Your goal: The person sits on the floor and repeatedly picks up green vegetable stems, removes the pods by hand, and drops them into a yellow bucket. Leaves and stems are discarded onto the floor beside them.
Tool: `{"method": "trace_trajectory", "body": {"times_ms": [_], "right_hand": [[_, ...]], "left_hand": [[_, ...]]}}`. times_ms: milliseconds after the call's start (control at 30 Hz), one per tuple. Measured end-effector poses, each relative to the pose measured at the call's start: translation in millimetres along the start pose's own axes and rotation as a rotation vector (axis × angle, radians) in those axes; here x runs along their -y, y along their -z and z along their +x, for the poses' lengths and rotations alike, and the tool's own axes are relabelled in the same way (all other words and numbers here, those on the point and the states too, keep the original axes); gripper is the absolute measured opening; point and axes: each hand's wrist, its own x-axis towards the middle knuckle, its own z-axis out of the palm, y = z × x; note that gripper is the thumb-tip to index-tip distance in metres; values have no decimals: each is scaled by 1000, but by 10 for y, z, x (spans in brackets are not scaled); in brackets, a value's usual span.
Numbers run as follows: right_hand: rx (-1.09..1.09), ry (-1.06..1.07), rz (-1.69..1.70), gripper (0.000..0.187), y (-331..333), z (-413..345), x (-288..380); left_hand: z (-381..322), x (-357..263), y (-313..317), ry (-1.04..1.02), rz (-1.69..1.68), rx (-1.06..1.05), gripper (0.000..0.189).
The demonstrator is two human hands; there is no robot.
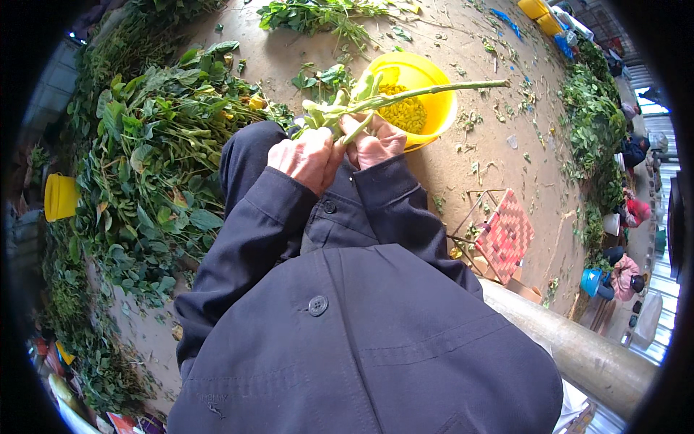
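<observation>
Both my hands meet above my lap at a green bean plant stalk [428, 91] with plump pods, its bare end pointing right. My left hand [306, 157] has its fingers closed at the pods on the stalk's left part. My right hand [377, 142] pinches a green pod [358, 129] below the stalk; its fingertips are partly covered. Just beyond my right hand stands a yellow bucket [445, 108] with many shelled green beans [404, 111] inside. The stalk passes over the bucket's opening.
A large heap of leafy bean plants [162, 146] lies at left, with another yellow bucket [60, 197] beyond. More cut plants [325, 16] lie ahead. A folding stool with a woven red seat [507, 236] and a thick metal pole [569, 339] are at right. Other people [626, 276] sit at far right.
</observation>
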Motion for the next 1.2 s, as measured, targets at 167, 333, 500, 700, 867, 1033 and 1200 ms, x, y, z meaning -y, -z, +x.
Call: {"method": "trace_trajectory", "body": {"times_ms": [167, 333, 500, 700, 867, 1033, 1200], "right_hand": [[-14, -175, 158, 5, -29, -22, 91], [137, -223, 99, 10, 61, -46, 125], [217, -363, 239, 7, 110, 11, 142], [255, -307, 107, 4, 65, 2, 143], [234, -259, 163, 8, 46, 8, 110], [154, -182, 157, 6, -60, -35, 67], [116, -156, 81, 11, -120, 7, 77]], "left_hand": [[-23, 77, -265, 115, -468, -204, 19], [5, 45, -146, 872, -1836, 51, 14], [-35, 112, -320, 774, -1919, 9, 16], [-60, 102, -337, 661, -1730, -133, 15], [-43, 85, -297, 662, -1693, -175, 14], [-27, -20, -38, 776, -1452, -158, 17], [-117, -95, 116, 466, -1001, -418, 16]]}}
